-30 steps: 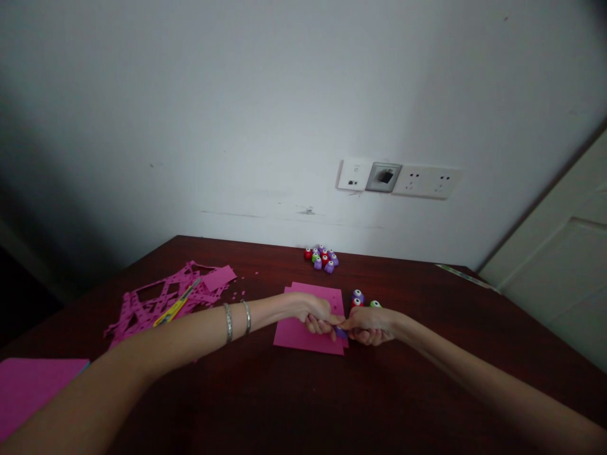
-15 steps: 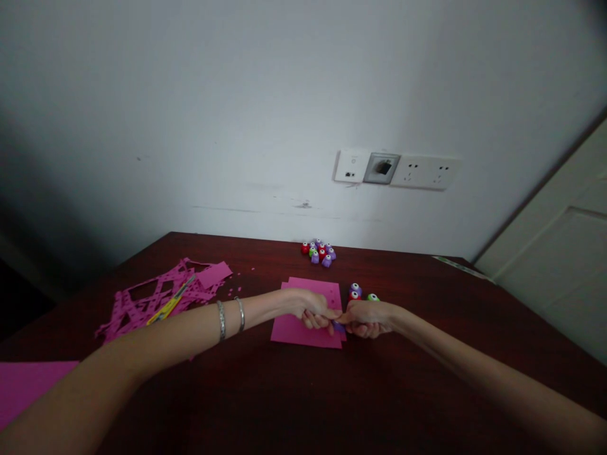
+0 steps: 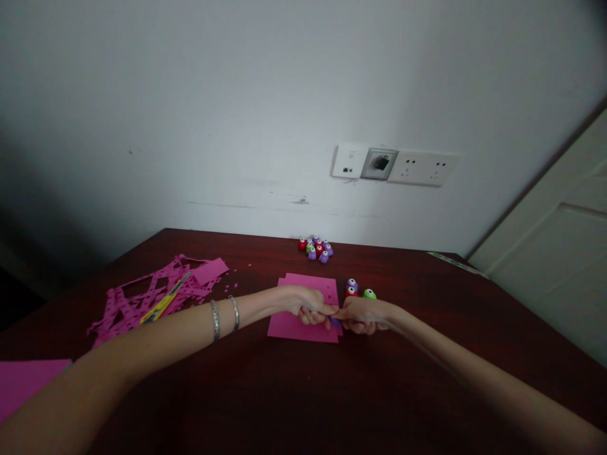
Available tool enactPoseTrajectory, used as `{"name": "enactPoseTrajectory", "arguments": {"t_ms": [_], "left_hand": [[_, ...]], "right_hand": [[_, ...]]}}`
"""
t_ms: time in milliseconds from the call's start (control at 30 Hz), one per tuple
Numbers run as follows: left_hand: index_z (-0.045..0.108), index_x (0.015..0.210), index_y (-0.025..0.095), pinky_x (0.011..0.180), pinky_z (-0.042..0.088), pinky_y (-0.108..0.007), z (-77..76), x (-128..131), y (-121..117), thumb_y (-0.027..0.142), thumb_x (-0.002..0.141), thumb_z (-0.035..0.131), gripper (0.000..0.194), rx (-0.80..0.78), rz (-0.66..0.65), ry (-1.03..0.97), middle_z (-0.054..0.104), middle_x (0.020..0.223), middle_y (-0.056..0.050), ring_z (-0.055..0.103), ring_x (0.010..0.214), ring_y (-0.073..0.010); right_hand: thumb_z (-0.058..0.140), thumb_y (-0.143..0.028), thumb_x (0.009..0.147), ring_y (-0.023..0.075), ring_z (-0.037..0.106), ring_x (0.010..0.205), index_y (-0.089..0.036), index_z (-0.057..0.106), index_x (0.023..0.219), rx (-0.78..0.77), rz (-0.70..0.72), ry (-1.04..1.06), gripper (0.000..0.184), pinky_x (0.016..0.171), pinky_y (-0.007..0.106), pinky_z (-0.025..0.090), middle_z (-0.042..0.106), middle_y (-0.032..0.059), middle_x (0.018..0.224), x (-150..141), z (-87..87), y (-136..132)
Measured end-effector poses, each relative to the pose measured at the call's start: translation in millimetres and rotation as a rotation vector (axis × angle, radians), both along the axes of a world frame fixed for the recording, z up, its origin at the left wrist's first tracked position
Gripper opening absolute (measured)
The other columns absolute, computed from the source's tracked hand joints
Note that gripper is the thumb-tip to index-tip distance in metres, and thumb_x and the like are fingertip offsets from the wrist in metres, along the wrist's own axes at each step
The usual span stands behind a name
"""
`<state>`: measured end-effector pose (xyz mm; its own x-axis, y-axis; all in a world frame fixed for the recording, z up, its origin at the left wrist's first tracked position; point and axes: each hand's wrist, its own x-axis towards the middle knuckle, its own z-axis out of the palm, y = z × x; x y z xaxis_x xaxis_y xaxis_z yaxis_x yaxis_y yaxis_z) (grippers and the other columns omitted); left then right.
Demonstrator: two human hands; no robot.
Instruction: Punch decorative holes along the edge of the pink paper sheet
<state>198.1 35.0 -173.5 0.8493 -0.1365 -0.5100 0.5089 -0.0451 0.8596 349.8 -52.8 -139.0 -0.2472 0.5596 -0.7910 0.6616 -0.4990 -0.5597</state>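
Observation:
Two stacked sheets of pink paper [image 3: 289, 328] lie on the table, a few small holes near the top right. At their right edge, a purple craft punch [image 3: 336, 322] is mostly hidden by fingers. My left hand [image 3: 310, 306] is closed over the paper, its thumb pressing on the punch. My right hand [image 3: 364, 315] grips the same punch from the right, with the thumbs meeting on top. Just behind my right hand stand another purple punch [image 3: 351, 282], a red punch [image 3: 351, 292] and a green punch [image 3: 370, 294].
Several coloured punches [image 3: 318, 250] cluster near the wall. On the left, a yellow utility knife [image 3: 164, 303] lies over pink paper scraps [image 3: 123, 309]. More pink paper [image 3: 28, 382] is at the lower left, and a ruler-like strip [image 3: 455, 263] lies far right. Sockets [image 3: 410, 167] sit on the wall.
The whole view has shifted slightly up and left. Both hands keep their grip at the paper's right edge, with no clear movement of the punch.

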Motion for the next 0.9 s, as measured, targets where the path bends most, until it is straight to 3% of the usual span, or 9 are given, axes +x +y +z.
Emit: {"name": "enactPoseTrajectory", "arguments": {"t_ms": [500,900], "left_hand": [[0.066,0.066,0.019,0.035,0.011,-0.021,13.9,6.4,2.3,0.063,0.075,0.045,0.05,0.082,-0.108,0.086,0.022,0.043,0.003,0.011,0.038,-0.0058],[0.066,0.07,0.02,0.038,0.016,-0.021,15.0,-4.3,-1.2,0.061,0.079,0.041,0.048,0.125,-0.022,0.025,0.024,0.045,0.003,0.012,0.038,-0.006]], "right_hand": [[0.043,-0.058,0.081,0.0009,0.021,0.024,-0.017,0.04,0.053,0.127,-0.058,-0.028,0.049,0.024,0.014,0.014,0.036,-0.0081,0.032,-0.6,-5.5,-8.3],[0.04,-0.046,0.086,0.0013,0.019,0.024,-0.019,0.037,0.052,0.144,-0.089,-0.044,0.044,0.025,0.015,0.012,0.034,-0.0085,0.031,1.3,-1.3,-10.4]]}}
